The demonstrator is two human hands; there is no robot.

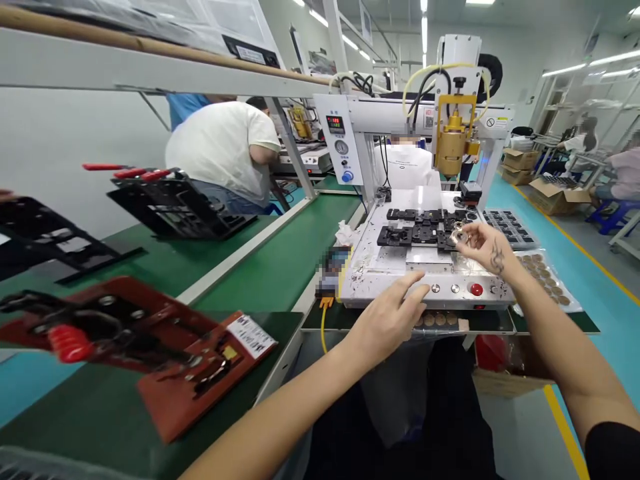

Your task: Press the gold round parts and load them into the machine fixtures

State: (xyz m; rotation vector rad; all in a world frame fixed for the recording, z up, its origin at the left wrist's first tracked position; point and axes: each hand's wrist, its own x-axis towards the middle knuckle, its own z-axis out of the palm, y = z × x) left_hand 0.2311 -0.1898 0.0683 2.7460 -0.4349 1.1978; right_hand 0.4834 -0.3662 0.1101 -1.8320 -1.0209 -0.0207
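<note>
The left hand [387,327], loosely open with nothing visible in it, hovers at the front edge of the white machine [370,280]. Farther in, the right hand [487,250] pinches a small round part [459,235] (shiny, ring-like) at the right end of the black fixture [425,230]. Beyond hangs a gold press head [451,143].

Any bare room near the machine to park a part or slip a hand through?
Best: green strip between the white rail and the machine. Also the green bench below the red fixture.
Crowded: black plates on the machine bed, with the right hand there; round discs to its right.
</note>
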